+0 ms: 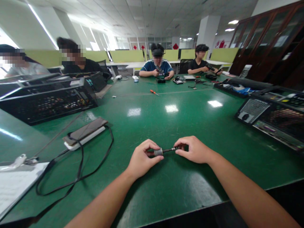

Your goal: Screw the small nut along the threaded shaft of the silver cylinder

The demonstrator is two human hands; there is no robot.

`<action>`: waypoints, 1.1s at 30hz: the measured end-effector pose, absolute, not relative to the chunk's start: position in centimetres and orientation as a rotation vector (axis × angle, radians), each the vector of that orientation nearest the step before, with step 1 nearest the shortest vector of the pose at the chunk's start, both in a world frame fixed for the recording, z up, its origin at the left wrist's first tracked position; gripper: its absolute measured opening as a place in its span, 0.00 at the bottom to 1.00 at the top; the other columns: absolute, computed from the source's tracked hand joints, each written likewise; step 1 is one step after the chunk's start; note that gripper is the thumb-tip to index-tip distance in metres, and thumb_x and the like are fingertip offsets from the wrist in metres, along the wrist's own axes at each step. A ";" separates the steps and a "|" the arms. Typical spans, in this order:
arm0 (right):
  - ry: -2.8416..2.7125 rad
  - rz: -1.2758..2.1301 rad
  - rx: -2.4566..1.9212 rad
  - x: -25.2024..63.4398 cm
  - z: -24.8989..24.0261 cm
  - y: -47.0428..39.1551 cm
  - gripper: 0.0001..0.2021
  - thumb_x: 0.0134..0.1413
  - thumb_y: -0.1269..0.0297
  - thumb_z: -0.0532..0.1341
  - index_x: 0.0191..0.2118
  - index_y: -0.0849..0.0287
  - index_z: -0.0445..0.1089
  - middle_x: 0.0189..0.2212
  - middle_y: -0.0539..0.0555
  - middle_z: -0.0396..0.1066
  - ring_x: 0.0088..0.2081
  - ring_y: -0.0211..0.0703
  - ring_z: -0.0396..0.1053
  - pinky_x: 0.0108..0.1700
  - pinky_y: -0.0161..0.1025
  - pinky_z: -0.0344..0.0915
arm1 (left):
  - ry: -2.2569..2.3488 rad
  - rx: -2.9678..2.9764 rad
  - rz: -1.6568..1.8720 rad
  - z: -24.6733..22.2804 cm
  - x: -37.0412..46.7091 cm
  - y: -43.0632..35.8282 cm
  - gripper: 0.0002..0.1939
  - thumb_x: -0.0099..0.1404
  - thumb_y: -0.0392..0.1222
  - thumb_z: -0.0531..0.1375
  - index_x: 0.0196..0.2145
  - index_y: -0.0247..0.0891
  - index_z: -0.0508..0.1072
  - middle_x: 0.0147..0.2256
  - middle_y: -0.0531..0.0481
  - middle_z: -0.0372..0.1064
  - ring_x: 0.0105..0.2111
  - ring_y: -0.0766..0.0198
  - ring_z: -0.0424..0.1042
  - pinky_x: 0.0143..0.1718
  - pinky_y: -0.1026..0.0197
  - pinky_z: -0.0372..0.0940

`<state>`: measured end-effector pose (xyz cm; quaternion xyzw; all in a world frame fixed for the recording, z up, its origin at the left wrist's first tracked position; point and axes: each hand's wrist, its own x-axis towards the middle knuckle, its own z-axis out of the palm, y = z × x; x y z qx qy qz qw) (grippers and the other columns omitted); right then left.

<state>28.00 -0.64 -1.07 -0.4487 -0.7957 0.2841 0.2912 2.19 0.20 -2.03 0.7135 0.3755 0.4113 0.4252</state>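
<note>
Between thumb and fingers, my left hand (143, 158) grips a small silvery metal cylinder (158, 152), which looks like a small motor. A thin dark shaft (168, 149) runs from it towards the right. My right hand (193, 149) is closed in a pinch around the shaft's far end, where a small dark part shows at the fingertips. Whether that end part is separate from the shaft I cannot tell. The piece is held roughly level above the green table (152, 123).
A power strip (85, 136) with a black cable and a clipboard with paper (19, 183) lie at left. Open computer cases stand left (52, 101) and right (270, 117). An orange screwdriver (154, 92) lies further back. Several people sit around the table.
</note>
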 end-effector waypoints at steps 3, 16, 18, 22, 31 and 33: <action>-2.118 0.765 -1.201 28.0 -1.0 -0.6 0.07 0.56 0.65 0.65 0.40 0.58 0.77 0.31 0.52 0.78 0.32 0.41 0.74 0.38 0.38 0.68 | 0.944 1.784 1.030 -2.0 2.2 0.2 0.12 0.54 0.38 0.71 0.33 0.36 0.72 0.38 0.47 0.69 0.37 0.61 0.73 0.36 0.60 0.75; -2.131 0.768 -1.232 28.7 -1.0 -0.4 0.08 0.56 0.65 0.64 0.41 0.59 0.78 0.31 0.53 0.78 0.32 0.41 0.74 0.38 0.38 0.68 | 0.949 1.795 1.025 -1.9 2.1 0.2 0.12 0.54 0.38 0.72 0.32 0.36 0.72 0.38 0.47 0.69 0.37 0.61 0.73 0.36 0.60 0.74; -2.144 0.762 -1.241 28.8 -0.9 -0.4 0.08 0.56 0.65 0.64 0.40 0.59 0.78 0.31 0.52 0.77 0.32 0.41 0.74 0.38 0.37 0.67 | 0.947 1.793 1.024 -1.9 2.1 0.2 0.12 0.54 0.38 0.72 0.33 0.36 0.72 0.38 0.47 0.69 0.37 0.61 0.73 0.36 0.59 0.75; -2.157 0.764 -1.264 29.0 -0.7 -0.4 0.08 0.56 0.65 0.64 0.40 0.59 0.78 0.30 0.52 0.77 0.32 0.40 0.74 0.38 0.37 0.67 | 0.953 1.796 1.030 -1.9 2.1 0.1 0.12 0.54 0.37 0.72 0.32 0.36 0.72 0.37 0.47 0.69 0.37 0.61 0.73 0.36 0.60 0.74; -2.100 0.792 -1.572 33.6 -0.7 1.4 0.08 0.52 0.67 0.65 0.39 0.61 0.78 0.29 0.53 0.77 0.31 0.42 0.73 0.36 0.37 0.66 | 0.982 1.747 0.991 -1.5 2.3 -0.3 0.13 0.52 0.38 0.72 0.32 0.36 0.72 0.38 0.48 0.69 0.37 0.60 0.73 0.37 0.59 0.75; -2.034 0.859 -1.578 34.2 -0.7 1.7 0.10 0.51 0.67 0.66 0.40 0.63 0.78 0.29 0.54 0.77 0.32 0.42 0.73 0.37 0.37 0.67 | 1.002 1.730 0.922 -0.6 2.2 -1.2 0.12 0.53 0.37 0.71 0.33 0.37 0.73 0.38 0.48 0.69 0.37 0.61 0.73 0.38 0.58 0.75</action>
